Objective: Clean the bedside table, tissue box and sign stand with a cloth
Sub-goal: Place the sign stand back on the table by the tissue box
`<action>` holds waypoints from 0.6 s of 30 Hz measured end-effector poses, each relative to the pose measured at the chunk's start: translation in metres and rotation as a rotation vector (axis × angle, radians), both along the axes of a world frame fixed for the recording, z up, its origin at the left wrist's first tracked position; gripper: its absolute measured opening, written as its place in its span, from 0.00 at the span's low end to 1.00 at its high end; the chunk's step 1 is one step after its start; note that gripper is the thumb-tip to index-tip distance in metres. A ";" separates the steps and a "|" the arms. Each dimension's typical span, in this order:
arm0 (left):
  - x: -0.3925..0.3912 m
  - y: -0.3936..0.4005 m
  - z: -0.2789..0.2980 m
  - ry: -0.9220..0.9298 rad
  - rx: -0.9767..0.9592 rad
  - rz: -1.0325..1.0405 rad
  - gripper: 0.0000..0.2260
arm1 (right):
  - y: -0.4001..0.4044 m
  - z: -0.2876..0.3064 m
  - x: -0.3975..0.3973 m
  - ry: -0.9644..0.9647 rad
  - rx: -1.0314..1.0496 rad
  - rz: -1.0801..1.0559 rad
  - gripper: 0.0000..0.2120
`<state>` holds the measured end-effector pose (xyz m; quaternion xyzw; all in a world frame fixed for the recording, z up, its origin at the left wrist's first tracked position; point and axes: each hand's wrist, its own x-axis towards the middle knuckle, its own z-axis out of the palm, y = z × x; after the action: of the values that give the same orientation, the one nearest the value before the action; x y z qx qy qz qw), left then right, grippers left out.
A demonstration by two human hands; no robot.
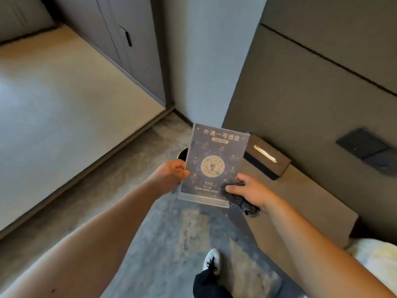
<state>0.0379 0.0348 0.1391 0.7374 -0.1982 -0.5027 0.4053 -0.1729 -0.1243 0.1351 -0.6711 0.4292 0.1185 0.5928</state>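
Observation:
The sign stand [212,155] is a clear acrylic holder with a dark printed card and a round code in its middle. It is lifted off the table, held over the floor. My left hand [171,172] grips its left edge. My right hand [250,190] presses a crumpled dark grey cloth [240,201] against the stand's lower right corner. The dark brown tissue box [266,157], with a white tissue in its slot, sits at the far end of the brown bedside table [300,201], right of the stand.
A dark switch panel [367,148] is on the wall panel above the table. A round bin [182,153] shows partly behind the stand. A light bench [64,100] lies left, grey carpet [171,233] below, white bedding [378,261] at right, and my shoe [211,261].

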 end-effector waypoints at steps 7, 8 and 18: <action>-0.089 -0.168 -0.032 -0.175 -0.074 -0.366 0.15 | -0.085 -0.022 -0.123 0.089 0.029 -0.316 0.06; -0.105 -0.189 -0.038 -0.189 -0.090 -0.421 0.13 | -0.095 -0.031 -0.142 0.103 0.016 -0.367 0.07; -0.233 -0.331 -0.110 -0.450 0.000 -0.703 0.08 | -0.179 -0.110 -0.259 0.222 -0.378 -0.665 0.08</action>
<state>-0.1949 -0.2966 0.0288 0.7161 -0.5216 -0.4369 0.1555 -0.4323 -0.3033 0.0251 -0.5760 0.6987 -0.0892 0.4149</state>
